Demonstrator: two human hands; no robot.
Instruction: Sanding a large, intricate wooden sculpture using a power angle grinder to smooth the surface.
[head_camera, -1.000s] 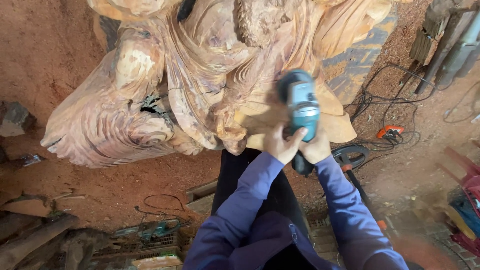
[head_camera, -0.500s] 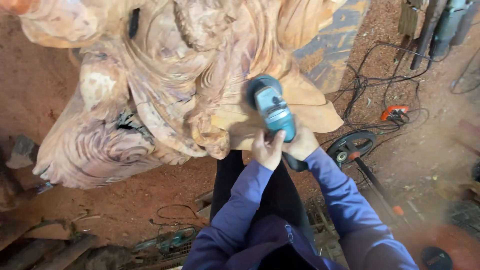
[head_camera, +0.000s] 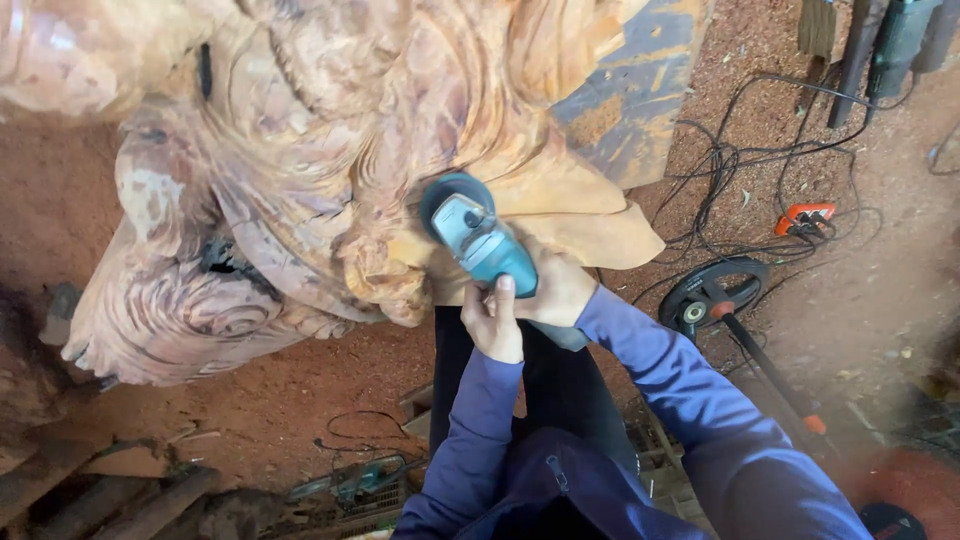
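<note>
A teal angle grinder (head_camera: 472, 238) rests its round head against the lower edge of a big carved wood sculpture (head_camera: 330, 160). My left hand (head_camera: 494, 320) wraps the rear of the grinder body from below, thumb up along it. My right hand (head_camera: 556, 290) grips the same body from the right side. Both arms wear blue sleeves. The grinder's disc is hidden under its guard.
The red sawdust floor (head_camera: 860, 300) carries tangled black cables (head_camera: 740, 160), an orange plug (head_camera: 806, 216), and a black disc on a pole (head_camera: 712, 292) at right. Another teal power tool (head_camera: 360, 480) lies by wooden planks (head_camera: 130, 500) at lower left. Tools hang at top right (head_camera: 880, 40).
The view has shifted, so the sculpture and grinder sit lower and further left in frame. Both hands have stayed on the grinder, pressed to the same lower edge of the carving.
</note>
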